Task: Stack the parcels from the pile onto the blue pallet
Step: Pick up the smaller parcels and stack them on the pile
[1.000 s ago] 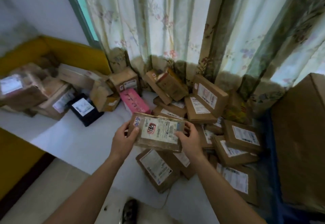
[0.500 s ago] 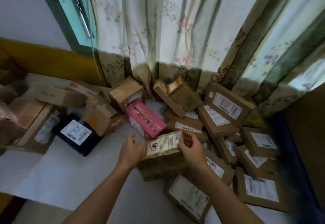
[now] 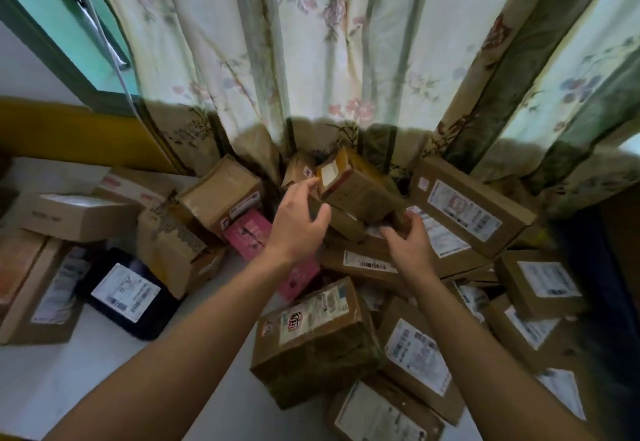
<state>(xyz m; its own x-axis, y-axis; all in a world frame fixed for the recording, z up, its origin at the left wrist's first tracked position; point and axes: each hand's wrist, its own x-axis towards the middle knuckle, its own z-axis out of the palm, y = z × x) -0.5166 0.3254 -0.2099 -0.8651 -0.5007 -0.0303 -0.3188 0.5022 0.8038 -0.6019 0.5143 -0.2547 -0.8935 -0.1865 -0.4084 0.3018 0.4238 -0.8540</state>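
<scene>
Reaching into the pile: left hand [image 3: 298, 222] and right hand [image 3: 407, 245], fingers loosely curled, closing on a tilted parcel [image 3: 360, 186]; firm grip needed next.

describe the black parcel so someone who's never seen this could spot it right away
Start at the yellow wall band on the left and drop to the white surface below. The black parcel lies flat there with a white label, the only dark one among brown boxes.
</scene>
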